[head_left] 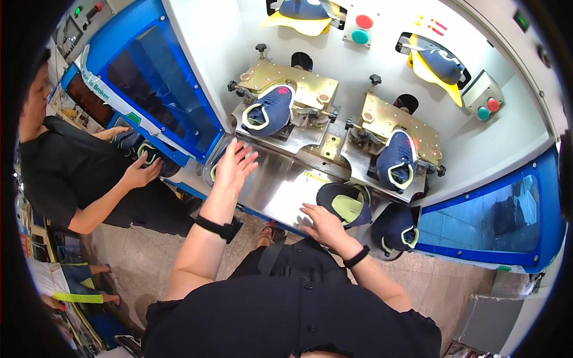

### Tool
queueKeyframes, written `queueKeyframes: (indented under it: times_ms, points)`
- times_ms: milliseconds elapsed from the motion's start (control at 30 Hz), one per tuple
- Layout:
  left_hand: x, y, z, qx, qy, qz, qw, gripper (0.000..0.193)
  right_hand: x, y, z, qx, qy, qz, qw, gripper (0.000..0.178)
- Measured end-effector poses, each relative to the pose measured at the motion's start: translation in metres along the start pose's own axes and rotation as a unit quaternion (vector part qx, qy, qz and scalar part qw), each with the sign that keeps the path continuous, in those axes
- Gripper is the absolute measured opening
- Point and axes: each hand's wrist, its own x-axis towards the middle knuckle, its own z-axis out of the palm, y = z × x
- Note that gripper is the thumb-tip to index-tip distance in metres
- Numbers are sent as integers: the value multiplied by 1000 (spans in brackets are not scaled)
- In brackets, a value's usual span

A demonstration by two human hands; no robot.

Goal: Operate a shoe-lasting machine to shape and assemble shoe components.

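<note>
My left hand is open, palm turned up and fingers apart, over the left end of the metal ledge. Just behind its wrist, a pale curved edge shows, mostly hidden. Fingers spread, my right hand is beside a navy shoe with a lime lining; I cannot tell whether they touch. Another navy shoe stands to the right of that one. Farther back, one navy shoe sits on the left metal fixture, and one on the right metal fixture.
Blue-framed window panels flank the machine, the right one reaching toward me. Red and green buttons are on the back wall, near yellow-and-navy shoe parts. At left, a person in black holds a dark shoe.
</note>
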Motion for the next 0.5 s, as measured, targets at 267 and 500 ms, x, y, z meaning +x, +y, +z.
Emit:
queueKeyframes:
  times_ms: [267,500]
  points:
    - [50,33,19,16,-75,-25,997,55,2,5,75,-175,-134,32,975,85]
    - [74,23,6,92,-160,-69,980,52,18,-14,113,-234,-96,93,963,62]
